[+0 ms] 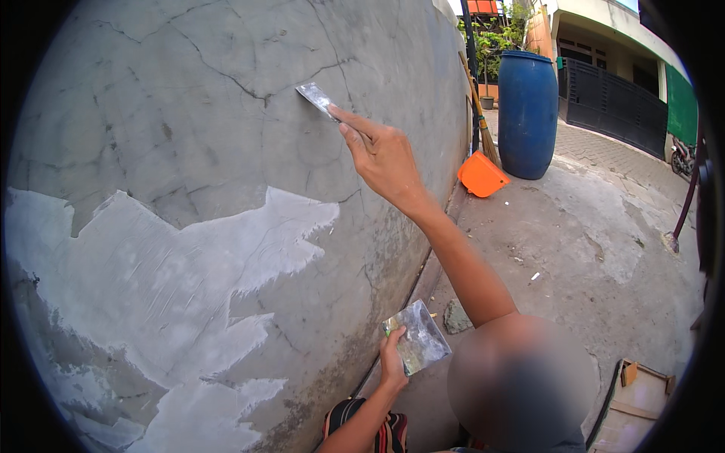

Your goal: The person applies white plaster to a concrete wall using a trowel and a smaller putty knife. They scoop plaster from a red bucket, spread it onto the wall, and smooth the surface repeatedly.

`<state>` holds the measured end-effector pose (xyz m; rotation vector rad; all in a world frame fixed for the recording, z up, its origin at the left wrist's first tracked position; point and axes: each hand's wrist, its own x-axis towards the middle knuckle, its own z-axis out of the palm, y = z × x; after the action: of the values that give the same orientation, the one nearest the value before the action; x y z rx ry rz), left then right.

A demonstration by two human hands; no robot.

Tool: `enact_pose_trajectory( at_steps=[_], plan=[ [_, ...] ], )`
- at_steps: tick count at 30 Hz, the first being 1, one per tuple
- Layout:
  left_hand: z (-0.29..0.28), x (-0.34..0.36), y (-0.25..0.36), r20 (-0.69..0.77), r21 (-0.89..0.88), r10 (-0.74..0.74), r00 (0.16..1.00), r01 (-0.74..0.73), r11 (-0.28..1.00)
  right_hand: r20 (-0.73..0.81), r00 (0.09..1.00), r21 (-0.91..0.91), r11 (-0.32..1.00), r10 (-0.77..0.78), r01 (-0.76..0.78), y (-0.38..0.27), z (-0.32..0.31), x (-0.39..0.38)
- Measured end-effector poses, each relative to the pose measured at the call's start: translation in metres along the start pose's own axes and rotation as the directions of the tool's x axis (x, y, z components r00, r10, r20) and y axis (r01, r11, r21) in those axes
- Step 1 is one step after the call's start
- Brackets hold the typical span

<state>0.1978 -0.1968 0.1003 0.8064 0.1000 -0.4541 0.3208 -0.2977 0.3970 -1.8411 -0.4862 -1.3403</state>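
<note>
My right hand grips a small metal putty knife, its blade at the cracked grey wall in the upper middle. Low in the view my left hand holds a wide, flat metal blade smeared with pale material. An irregular lighter coat of filler covers the lower left part of the wall, with bare cracked surface above it.
An orange dustpan, a straw broom and a tall blue drum stand along the right. The concrete ground holds a stone and a wooden-framed board. Beyond are a dark gate and parked motorbike.
</note>
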Motion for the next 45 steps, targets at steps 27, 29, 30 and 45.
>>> enact_pose_trajectory(
  at_steps=[27,29,30,45],
  plan=[
    [0.004,0.001,0.003,0.008,-0.013,-0.072,0.997,0.072,0.997,0.062,0.997,-0.078,0.996,0.037,-0.032,-0.03,-0.005,0.06],
    [0.003,0.0,0.003,-0.006,-0.002,-0.061,0.998,0.061,0.998,0.048,0.999,-0.083,0.996,0.02,-0.016,-0.017,-0.004,0.046],
    [0.003,0.001,0.004,-0.005,0.0,-0.046,0.999,0.046,0.999,0.049,0.999,-0.109,0.994,0.008,-0.002,-0.012,0.001,0.033],
    [0.003,0.004,0.006,0.035,0.059,-0.097,0.995,0.095,0.994,0.045,0.991,-0.086,0.989,0.127,-0.123,0.013,0.005,0.043]
  ],
)
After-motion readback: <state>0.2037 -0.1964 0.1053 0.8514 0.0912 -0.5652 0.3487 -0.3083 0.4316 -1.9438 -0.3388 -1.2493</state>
